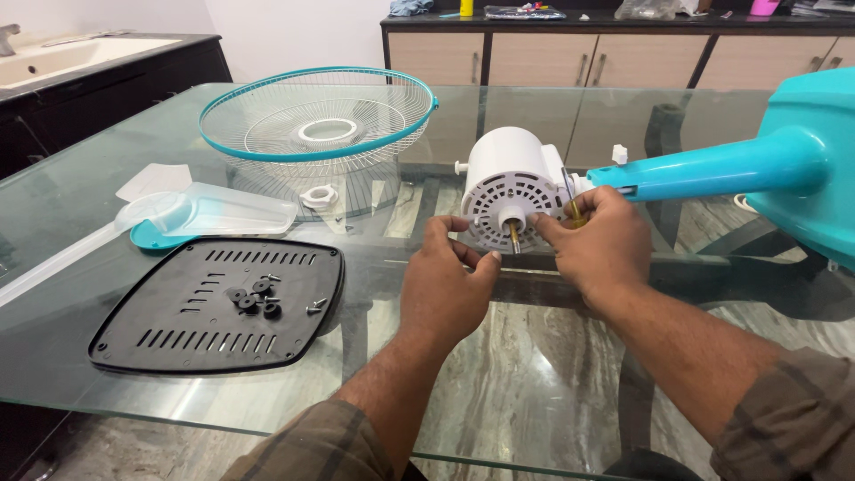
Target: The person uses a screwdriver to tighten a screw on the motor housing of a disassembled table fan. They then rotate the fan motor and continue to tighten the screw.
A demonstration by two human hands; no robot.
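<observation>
On glass table (552, 392) — both hands' fingers (441, 227) at white motor housing (509, 183)

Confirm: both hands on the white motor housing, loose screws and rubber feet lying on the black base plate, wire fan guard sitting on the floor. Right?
Not quite. The head view shows the wire fan guard resting on the glass table, not on the floor. The rest holds: left hand and right hand are at the white motor housing, and the loose screws and rubber feet lie on the black base plate.

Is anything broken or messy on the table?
Nothing looks broken. The fan is in pieces: its white motor housing lies sideways between both hands, and loose screws sit on the black base plate.
</observation>
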